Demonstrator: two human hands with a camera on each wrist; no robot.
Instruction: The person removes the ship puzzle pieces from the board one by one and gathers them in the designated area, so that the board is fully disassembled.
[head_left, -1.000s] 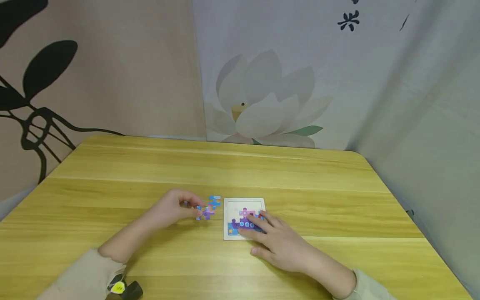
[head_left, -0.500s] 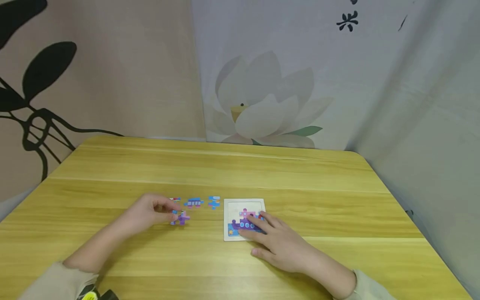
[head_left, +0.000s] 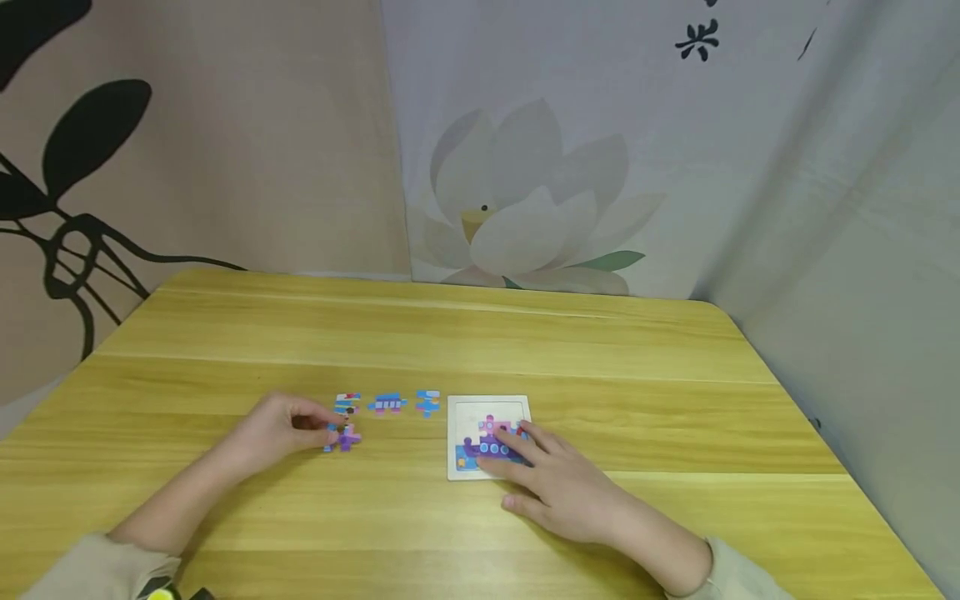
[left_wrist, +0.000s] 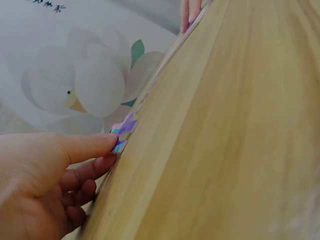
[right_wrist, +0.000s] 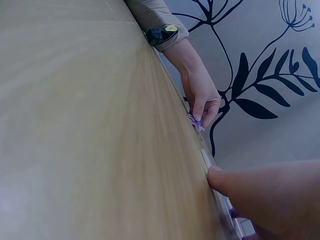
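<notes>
Between thumb and fingers my left hand (head_left: 275, 433) pinches a purple and blue jigsaw piece (head_left: 347, 438), low over the table at the left. The same purple piece (left_wrist: 125, 131) shows at the thumb tip in the left wrist view. My right hand (head_left: 564, 487) lies with its fingers spread over the right part of a white-framed puzzle board (head_left: 489, 402). Joined pieces with a purple and pink ship picture (head_left: 487, 448) fill the lower part of the board; the fingers hide some of them.
Behind the held piece lie loose jigsaw pieces: a blue and red one (head_left: 347, 400), a blue and lilac one (head_left: 387, 403) and a blue one (head_left: 428, 402) beside the board. The wooden table (head_left: 480, 342) ends at a hanging cloth (head_left: 315, 150).
My left hand has moved left with the purple piece, away from the board, uncovering the loose pieces behind it. The right hand has stayed in place on the board.
</notes>
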